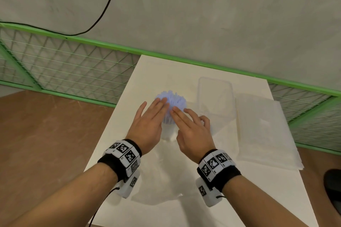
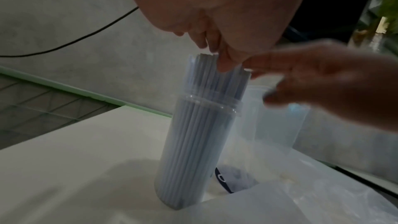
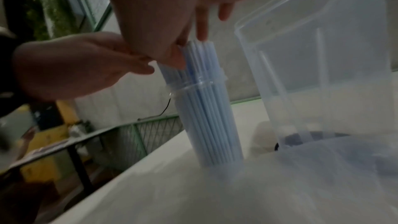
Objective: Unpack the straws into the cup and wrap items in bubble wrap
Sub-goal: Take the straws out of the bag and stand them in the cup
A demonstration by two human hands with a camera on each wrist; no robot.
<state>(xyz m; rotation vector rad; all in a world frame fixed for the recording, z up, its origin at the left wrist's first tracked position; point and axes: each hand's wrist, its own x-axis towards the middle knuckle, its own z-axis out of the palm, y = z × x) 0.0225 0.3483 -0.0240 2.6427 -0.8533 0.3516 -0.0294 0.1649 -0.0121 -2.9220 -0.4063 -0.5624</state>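
Observation:
A tall clear cup (image 2: 193, 142) stands upright on the white table (image 1: 239, 190), packed with several pale blue straws (image 1: 177, 100) that stick out above its rim. My left hand (image 1: 154, 110) reaches over from the left, its straight fingers (image 2: 224, 64) resting on the straw tops. From the right, my right hand (image 1: 191, 122) lays its straight index and middle fingers on the same tops (image 3: 202, 30); its other fingers curl loosely. Neither hand holds anything. In the right wrist view the cup (image 3: 211, 125) and straws (image 3: 200, 60) lean slightly.
An empty clear plastic container (image 1: 215, 97) stands just right of the cup. Folded bubble wrap sheets (image 1: 263, 131) lie further right. A crumpled clear bag (image 1: 158, 180) lies between my wrists. A green mesh fence (image 1: 73, 68) runs behind the table.

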